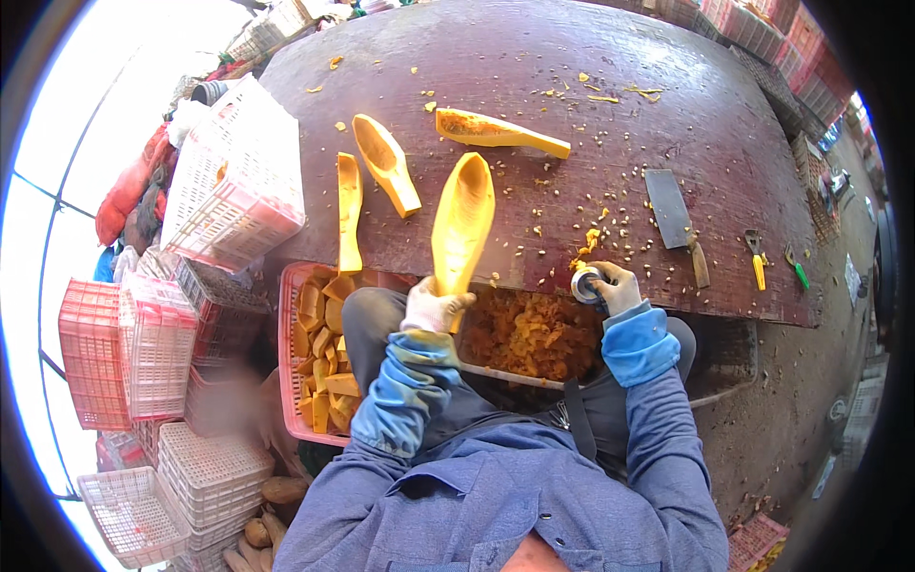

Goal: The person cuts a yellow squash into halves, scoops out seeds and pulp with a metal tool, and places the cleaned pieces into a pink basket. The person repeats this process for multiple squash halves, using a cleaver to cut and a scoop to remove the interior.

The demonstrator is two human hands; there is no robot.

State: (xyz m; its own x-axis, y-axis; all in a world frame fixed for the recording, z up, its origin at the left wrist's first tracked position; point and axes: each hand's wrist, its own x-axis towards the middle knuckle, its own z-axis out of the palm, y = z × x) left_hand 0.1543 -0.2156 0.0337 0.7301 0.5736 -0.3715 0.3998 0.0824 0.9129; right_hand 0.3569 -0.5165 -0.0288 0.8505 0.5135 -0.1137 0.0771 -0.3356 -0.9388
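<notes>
My gloved left hand grips the narrow end of a hollowed, peeled squash half, its scooped hollow facing up. In my gloved right hand is a round metal scraping tool, held at the table's near edge beside orange pulp scraps. Three more hollowed squash pieces lie on the dark red table: a narrow one, one beside it and one lying sideways. Below the edge, between my knees, a container holds orange squash pulp.
A cleaver, a yellow-handled peeler and a green-handled peeler lie at the right. Seeds dot the wooden table. A pink crate holds squash chunks. Stacked plastic crates stand left.
</notes>
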